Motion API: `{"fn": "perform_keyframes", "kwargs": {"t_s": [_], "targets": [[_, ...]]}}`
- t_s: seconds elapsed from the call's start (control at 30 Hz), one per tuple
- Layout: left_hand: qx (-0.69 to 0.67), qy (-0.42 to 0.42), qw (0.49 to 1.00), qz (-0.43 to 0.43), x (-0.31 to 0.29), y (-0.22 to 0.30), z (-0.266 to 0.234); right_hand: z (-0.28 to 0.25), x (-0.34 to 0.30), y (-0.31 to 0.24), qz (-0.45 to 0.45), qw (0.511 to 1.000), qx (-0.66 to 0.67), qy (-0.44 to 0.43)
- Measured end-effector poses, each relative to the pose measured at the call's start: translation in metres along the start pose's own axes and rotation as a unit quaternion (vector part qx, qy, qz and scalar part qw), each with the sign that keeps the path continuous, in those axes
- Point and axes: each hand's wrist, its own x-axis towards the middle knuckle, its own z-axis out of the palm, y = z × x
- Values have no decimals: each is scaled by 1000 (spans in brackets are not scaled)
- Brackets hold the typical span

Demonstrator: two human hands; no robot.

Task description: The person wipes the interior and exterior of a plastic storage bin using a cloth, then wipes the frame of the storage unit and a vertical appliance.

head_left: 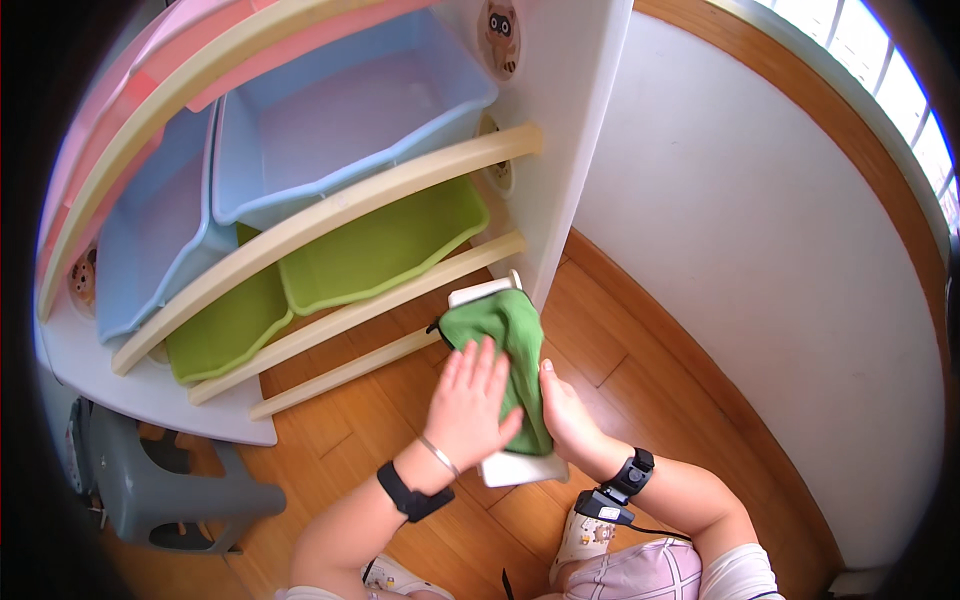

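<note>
A green cloth [515, 380] is draped lengthwise over a white, long, box-like thing [522, 470], whose ends show beyond the cloth; its exact kind is hidden. My left hand [470, 395] lies flat on the cloth, fingers stretched out and slightly blurred. On the other side, my right hand [572, 415] grips the white thing by its right edge. Its thumb points up along the cloth, while its fingers are hidden underneath. A dark corner tab of the cloth sticks out at the upper left.
Ahead and left stands a toy storage rack [570, 130] with cream rails [350, 215], blue bins [360, 110], green bins [385, 245] and pink bins on top. A grey plastic stool [160, 480] is at the left. A white wall [760, 220] curves along the right. Wooden floor [350, 450] lies below.
</note>
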Motion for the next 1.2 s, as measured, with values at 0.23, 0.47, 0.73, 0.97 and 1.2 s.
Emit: {"fn": "perform_keyframes", "kwargs": {"t_s": [0.23,0.47,0.73,0.97,1.2], "targets": [[-48,-25,993,-107,31,-47,9,4,-2,-9,0,999,-47,8],[-81,-28,996,4,30,-35,18,-6,9,5,-32,992,-121,15],[-153,-183,942,-236,63,-95,-25,-19,-6,-18,3,964,-266,-14],[-547,-98,817,-151,31,-124,-26,-60,-5,5,-110,975,-194,-19],[-318,-6,948,-28,19,-87,-29,-100,6,21,-216,951,-220,-1]]}}
